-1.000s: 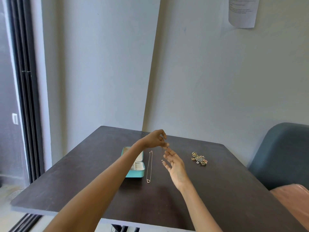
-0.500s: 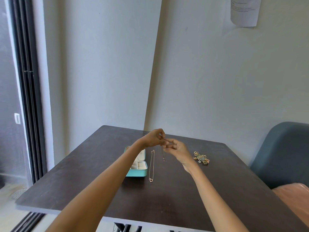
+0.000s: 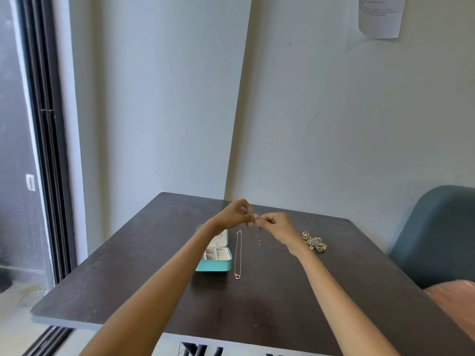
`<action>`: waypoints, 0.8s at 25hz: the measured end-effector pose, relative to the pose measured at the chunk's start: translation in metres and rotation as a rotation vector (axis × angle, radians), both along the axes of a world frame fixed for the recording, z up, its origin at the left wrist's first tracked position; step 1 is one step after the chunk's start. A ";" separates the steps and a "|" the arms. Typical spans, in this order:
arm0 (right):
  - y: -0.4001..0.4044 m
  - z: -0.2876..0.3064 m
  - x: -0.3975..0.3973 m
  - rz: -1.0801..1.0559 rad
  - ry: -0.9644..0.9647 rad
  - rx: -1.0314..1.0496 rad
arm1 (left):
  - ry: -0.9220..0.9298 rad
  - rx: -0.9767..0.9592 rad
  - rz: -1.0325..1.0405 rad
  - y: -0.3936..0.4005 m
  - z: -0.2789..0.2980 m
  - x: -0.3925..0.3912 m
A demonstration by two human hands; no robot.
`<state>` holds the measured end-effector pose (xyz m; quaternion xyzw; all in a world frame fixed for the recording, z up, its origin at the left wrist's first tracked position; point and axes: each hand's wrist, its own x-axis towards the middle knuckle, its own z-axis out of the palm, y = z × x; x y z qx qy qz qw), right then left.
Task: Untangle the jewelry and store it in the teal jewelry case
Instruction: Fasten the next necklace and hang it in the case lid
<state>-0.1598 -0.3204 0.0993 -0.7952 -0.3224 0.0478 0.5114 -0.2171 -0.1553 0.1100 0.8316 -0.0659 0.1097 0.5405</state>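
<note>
While both hands meet above the middle of the bench (image 3: 282, 299), a thin necklace (image 3: 259, 233) hangs from the place where their fingertips come together, its fine chain running nearly straight down to a small pendant that dangles just over the bench top. The left hand (image 3: 235, 214) pinches the upper end of the chain between thumb and forefinger, the other fingers curled; the right hand (image 3: 276, 223) pinches the same spot from the other side, so the two grips touch or nearly touch. The chain's long axis is thus vertical, directly below the hands, neither hand clearly nearer.

The teal jewelry case (image 3: 214, 255) lies open on the bench below and to the left of the hands, under the left forearm, its pale compartments showing; it is nearer the left hand, so I judge the hanging piece has to travel down and leftward to reach it.

By count: one case; one necklace held; one second necklace (image 3: 238, 253) laid out straight on the bench just beside the case's right edge, long axis running away from the person; one tangled heap of jewelry (image 3: 314, 242) to the right of the right wrist, its pieces too small to count.
</note>
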 end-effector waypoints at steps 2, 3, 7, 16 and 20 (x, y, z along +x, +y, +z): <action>0.003 0.005 0.000 -0.004 0.071 0.067 | -0.008 -0.093 0.033 -0.003 -0.008 -0.002; 0.005 0.008 -0.001 -0.006 0.118 0.115 | -0.006 -0.143 0.053 -0.005 -0.014 -0.003; 0.015 0.020 -0.005 -0.009 0.212 0.193 | 0.012 -0.396 0.153 -0.015 -0.026 -0.002; 0.029 0.025 -0.006 0.042 0.411 0.407 | 0.055 -0.472 0.194 -0.023 -0.030 -0.004; 0.028 0.031 -0.002 0.057 0.455 0.470 | 0.030 -0.480 0.183 -0.022 -0.031 -0.002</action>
